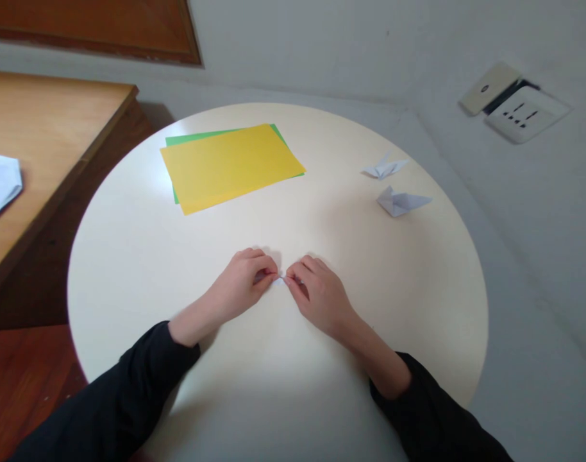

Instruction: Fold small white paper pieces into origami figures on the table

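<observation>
Paper, a small white folded piece [279,282], directly between the two hands, right at the fingertips and just above or on the round white table [283,391]. Gripped at its left side between thumb and forefinger of the left hand [242,282]; gripped likewise at its right side by the right hand [324,294]. Remaining fingers of both hands curled in, not spread. Neither hand nearer to the piece: both in contact, fingertips almost meeting across it. Seems to run side to side, from one pinch to the other, judging by the short strip visible; cannot tell its full outline or true long axis, with most of it hidden behind fingers.

Beyond the hands, mainly past the left one, a yellow paper sheet [233,168] lying askew over a green paper sheet [192,137]. Beyond and to the right of the right hand, two white origami figures, crane-like in shape: a farther one [385,169] and a nearer one [402,201], close together. Far left of the left hand, a wooden desk [57,122].
</observation>
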